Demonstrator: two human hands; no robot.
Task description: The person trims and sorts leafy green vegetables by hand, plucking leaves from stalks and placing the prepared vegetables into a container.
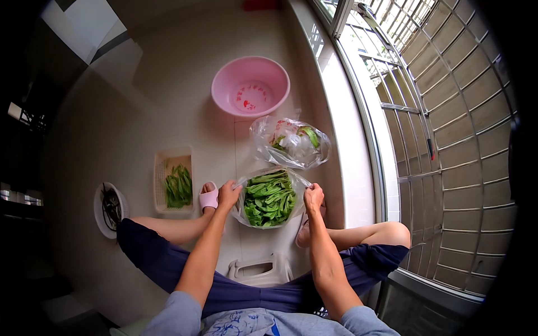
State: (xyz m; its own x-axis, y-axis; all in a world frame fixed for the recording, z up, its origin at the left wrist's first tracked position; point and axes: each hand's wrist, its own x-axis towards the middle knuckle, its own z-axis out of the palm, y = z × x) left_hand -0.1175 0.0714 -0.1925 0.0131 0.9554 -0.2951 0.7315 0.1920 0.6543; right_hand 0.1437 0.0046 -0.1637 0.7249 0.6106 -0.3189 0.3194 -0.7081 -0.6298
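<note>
Between my feet on the floor rests a clear plastic bag full of leafy greens (270, 199), its mouth spread wide. My left hand (228, 196) is closed on the left edge of the bag, and my right hand (314, 197) grips the opposite edge. The stalks lie toward the far side of the bag and the leaves toward me. Just beyond it sits a second clear plastic bag (291, 143), crumpled, with a few green leaves inside. Some loose greens (179, 186) lie in a rectangular pale basket (158, 190) to my left.
A pink basin (224, 92) with red marks on its bottom stands farther ahead. At far left is a round white basket (101, 215) holding dark, thin items. A pale plastic stool (259, 269) is between my legs. A window with metal bars (443, 157) runs along the right.
</note>
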